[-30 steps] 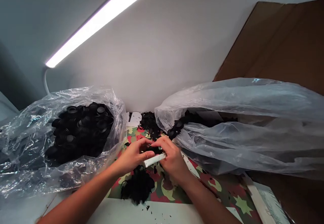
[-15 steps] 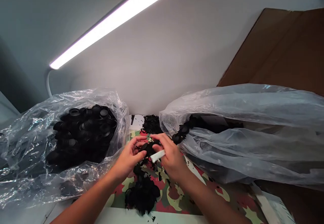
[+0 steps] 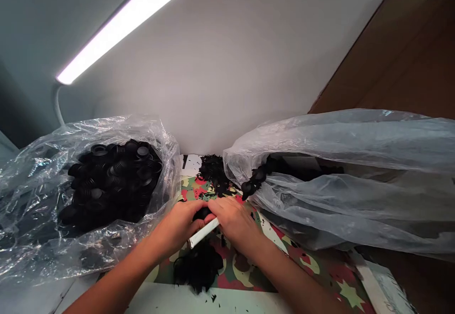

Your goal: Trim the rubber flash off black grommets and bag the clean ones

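Observation:
My left hand (image 3: 179, 226) and my right hand (image 3: 234, 221) meet over a patterned mat (image 3: 284, 264) at the centre. Between them sits a small black round part (image 3: 201, 213), pinched by my left fingers. My right hand is closed around a white stick-like tool (image 3: 202, 233) whose end juts out to the lower left. Just below the hands lies a pile of black trimmings (image 3: 197, 266). A clear bag (image 3: 39, 200) heaped with black round parts (image 3: 113, 176) is on the left.
A larger clear plastic bag (image 3: 355, 181) with a few black parts at its mouth (image 3: 254, 181) lies on the right. More black scraps (image 3: 213, 172) lie by the wall. Brown cardboard (image 3: 401, 58) stands behind. A lit tube lamp (image 3: 124, 20) hangs overhead.
Both hands have dropped slightly toward the mat and drawn closer together. The white tool now angles further down to the left. The camera view shifted a little.

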Available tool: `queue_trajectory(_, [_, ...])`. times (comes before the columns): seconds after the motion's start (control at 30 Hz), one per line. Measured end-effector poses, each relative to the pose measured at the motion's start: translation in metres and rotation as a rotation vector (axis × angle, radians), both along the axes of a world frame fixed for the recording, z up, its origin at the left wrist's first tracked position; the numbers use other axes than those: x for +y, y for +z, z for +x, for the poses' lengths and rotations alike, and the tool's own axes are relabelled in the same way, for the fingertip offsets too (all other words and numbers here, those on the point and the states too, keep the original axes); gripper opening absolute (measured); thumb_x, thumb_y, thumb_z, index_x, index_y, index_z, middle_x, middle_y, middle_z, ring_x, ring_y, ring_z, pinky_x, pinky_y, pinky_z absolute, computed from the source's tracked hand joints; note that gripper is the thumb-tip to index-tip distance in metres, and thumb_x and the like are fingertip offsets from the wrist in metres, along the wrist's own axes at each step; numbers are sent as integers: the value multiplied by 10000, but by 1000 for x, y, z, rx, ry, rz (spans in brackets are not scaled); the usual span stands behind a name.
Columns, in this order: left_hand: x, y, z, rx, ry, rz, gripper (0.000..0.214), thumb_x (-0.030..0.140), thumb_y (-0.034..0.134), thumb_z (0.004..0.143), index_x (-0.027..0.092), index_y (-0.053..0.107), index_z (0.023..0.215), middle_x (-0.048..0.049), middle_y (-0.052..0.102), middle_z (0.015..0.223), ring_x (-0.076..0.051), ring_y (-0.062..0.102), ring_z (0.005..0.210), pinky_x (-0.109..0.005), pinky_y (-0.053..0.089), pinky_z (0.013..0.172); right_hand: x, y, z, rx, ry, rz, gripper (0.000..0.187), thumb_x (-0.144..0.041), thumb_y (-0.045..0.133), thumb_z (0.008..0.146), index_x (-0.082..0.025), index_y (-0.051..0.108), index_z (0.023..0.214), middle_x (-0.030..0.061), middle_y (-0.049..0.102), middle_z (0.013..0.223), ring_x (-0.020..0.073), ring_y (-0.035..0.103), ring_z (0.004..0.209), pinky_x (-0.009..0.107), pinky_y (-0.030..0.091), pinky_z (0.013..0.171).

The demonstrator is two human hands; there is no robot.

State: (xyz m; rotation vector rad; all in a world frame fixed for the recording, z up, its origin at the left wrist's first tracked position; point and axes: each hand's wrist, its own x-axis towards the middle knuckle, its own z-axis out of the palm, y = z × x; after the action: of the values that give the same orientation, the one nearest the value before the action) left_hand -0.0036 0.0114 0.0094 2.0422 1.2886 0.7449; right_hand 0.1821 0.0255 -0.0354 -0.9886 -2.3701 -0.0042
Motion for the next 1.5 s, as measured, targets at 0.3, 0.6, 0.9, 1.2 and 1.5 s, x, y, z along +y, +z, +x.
queue_trajectory(0.3, [-4, 11, -3, -175, -35, -260, 132, 168, 694, 716, 219, 788, 794, 60, 619, 530, -89, 441, 403, -183, 326, 410, 1, 14, 8, 168, 275, -101, 388, -241, 412, 1034, -225, 444, 647, -37, 523, 573, 131, 427, 526, 287, 255, 595])
queue_trajectory(0.6, [-10, 6, 11, -608, 22, -455, 134, 287, 748, 657, 157, 778, 643, -2, 651, 502, -103, 469, 418, -196, 354, 396, -19, 35, 9, 255, 276, 134, 354, -114, 478, 931, -216, 451, 592, -52, 393, 512, 125, 315, 493, 311, 173, 566])
queue_trajectory(0.9, [-12, 2, 31, -994, 206, -509, 436, 528, 911, 547, 130, 757, 636, -68, 745, 622, -165, 649, 587, -240, 506, 583, -21, 34, -1, 268, 174, 504, 427, -80, 407, 994, -213, 410, 588, -55, 400, 489, 122, 334, 486, 303, 228, 556])
queue_trajectory(1.2, [6, -1, 8, -1131, 342, -298, 544, 586, 934, 462, 144, 740, 712, -77, 785, 733, -186, 688, 677, -257, 520, 641, -37, 26, -9, 385, 281, 408, 392, -96, 398, 984, -222, 410, 613, -60, 398, 502, 123, 310, 478, 308, 234, 535])
queue_trajectory(1.5, [-6, 6, 11, -838, 141, -293, 311, 130, 871, 546, 190, 813, 846, -68, 808, 922, -220, 705, 802, -288, 553, 702, -7, 7, 14, 415, 26, 30, 267, -137, 486, 906, -216, 577, 667, -6, 566, 654, 125, 514, 558, 251, 372, 523])
